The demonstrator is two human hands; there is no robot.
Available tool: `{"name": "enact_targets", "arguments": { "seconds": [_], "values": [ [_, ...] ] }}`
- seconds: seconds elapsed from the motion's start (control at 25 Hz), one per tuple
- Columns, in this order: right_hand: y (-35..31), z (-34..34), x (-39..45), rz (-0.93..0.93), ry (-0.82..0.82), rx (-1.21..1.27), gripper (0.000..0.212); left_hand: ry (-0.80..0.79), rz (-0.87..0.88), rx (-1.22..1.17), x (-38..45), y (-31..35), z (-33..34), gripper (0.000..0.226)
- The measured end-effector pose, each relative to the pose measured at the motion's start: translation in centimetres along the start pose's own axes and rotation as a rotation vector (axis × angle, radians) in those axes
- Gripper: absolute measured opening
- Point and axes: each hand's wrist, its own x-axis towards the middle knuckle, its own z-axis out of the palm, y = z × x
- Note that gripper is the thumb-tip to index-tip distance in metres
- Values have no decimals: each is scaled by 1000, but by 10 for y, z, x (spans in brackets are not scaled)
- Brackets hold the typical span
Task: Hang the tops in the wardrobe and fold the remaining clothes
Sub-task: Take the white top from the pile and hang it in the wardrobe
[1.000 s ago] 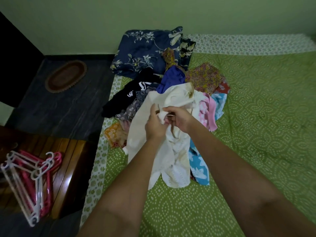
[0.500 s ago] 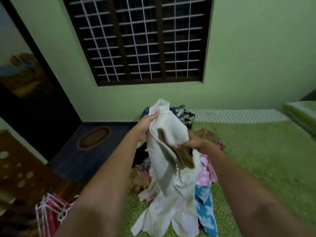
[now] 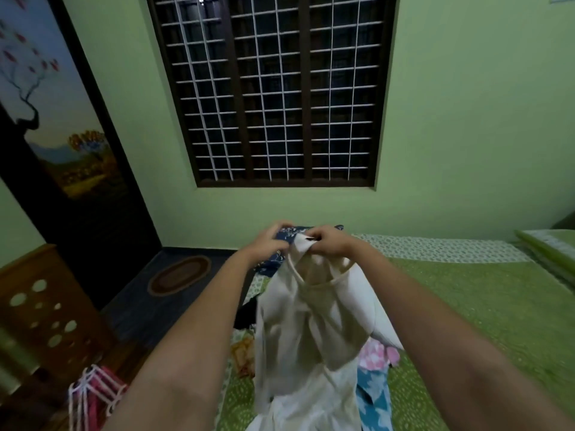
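Far left: door panel (image 3: 71,144) w/ painted tree & landscape, dark frame. Below it a wooden cabinet (image 3: 40,309) w/ round cut-outs. At bottom left a bunch of pink & white hangers (image 3: 93,396), lying on a dark wood surface beside the bed. On the dark floor near the wall, an oval mat (image 3: 179,275).

Centre top: barred window (image 3: 273,88), white grille in dark wood frame, set in the green wall.

Centre: both forearms reach fwd. Left hand (image 3: 270,242) has fingers curled, at the top edge of the cream top (image 3: 311,331); whether it actually pinches the fabric, can't tell, blur. Right hand (image 3: 329,244), touching distance from the left one, pinches the top's upper edge, fingers curled over the cloth. The cream top hangs from the hands, held up above the bed, neckline open toward the camera, lower part trailing down onto the pile of clothes (image 3: 375,384). Pile shows pink floral, blue-white print, orange bit on the left, dark piece behind. Navy floral cloth (image 3: 280,259) sits behind the hands, by the wall.

Right: bed (image 3: 482,321) w/ green patterned sheet, pale dotted strip along the wall side. Far right edge: green pillow (image 3: 550,244), partly cut off.
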Motion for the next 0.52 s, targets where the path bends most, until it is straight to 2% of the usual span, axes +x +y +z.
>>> {"name": "enact_targets", "arguments": {
  "seconds": [0.04,0.12,0.16,0.24,0.32,0.4,0.44,0.52],
  "values": [
    [-6,3,2,-30,-40,-43,26,-167,-29,-83,0,13,11,53],
    [-9,6,-2,-59,-73,-115,15,-302,-85,-31,1,17,22,37],
    [-5,4,-9,-53,-80,-153,9,-302,-72,72,-2,10,24,21],
    [15,-4,-25,-24,-61,-233,9,-211,-15,254,-10,-9,29,16],
    [37,-3,-46,36,-40,-362,9,-72,38,183,-21,-15,35,12],
    [47,9,-69,61,-38,-432,9,-25,115,61,-36,-13,44,19],
    [46,17,-76,59,-41,-436,12,-46,165,78,-45,-8,49,32],
    [32,30,-88,30,-21,-395,16,-122,261,281,-57,1,65,62]
  ]
}}
